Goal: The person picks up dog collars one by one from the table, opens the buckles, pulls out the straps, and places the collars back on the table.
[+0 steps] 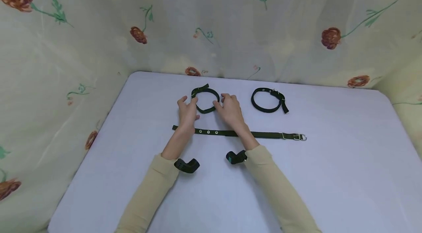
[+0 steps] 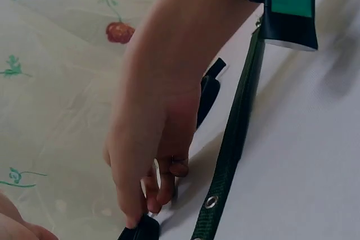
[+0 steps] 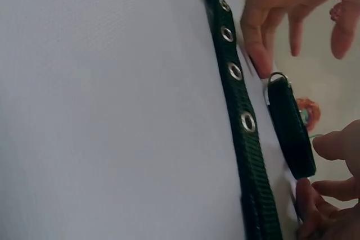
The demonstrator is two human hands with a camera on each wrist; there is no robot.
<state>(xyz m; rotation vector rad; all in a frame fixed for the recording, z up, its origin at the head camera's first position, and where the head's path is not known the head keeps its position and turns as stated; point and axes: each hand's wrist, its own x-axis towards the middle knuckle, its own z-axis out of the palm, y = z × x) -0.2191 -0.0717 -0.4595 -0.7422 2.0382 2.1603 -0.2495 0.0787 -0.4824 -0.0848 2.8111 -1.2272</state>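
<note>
A dark green pet collar [image 1: 210, 110], buckled into a loop, lies between the two hands near the table's far side. At its left side is my left hand [image 1: 188, 114], its fingers spread and loosely bent; in the right wrist view one fingertip of the left hand [image 3: 261, 63] is close to the collar's metal ring [image 3: 277, 75]. My right hand [image 1: 230, 110] touches the loop's right edge with relaxed fingers, also seen in the left wrist view. Under the forearms stretches a second collar [image 1: 267, 135], unbuckled and straight, with metal eyelets at left and a buckle with ring at right.
A third collar [image 1: 266, 110], looped and buckled, lies right of the right hand. The white table [image 1: 336, 174] has rounded far corners. Flowered cloth [image 1: 217, 17] hangs behind it. Black cameras [image 1: 187, 166] are strapped at both wrists.
</note>
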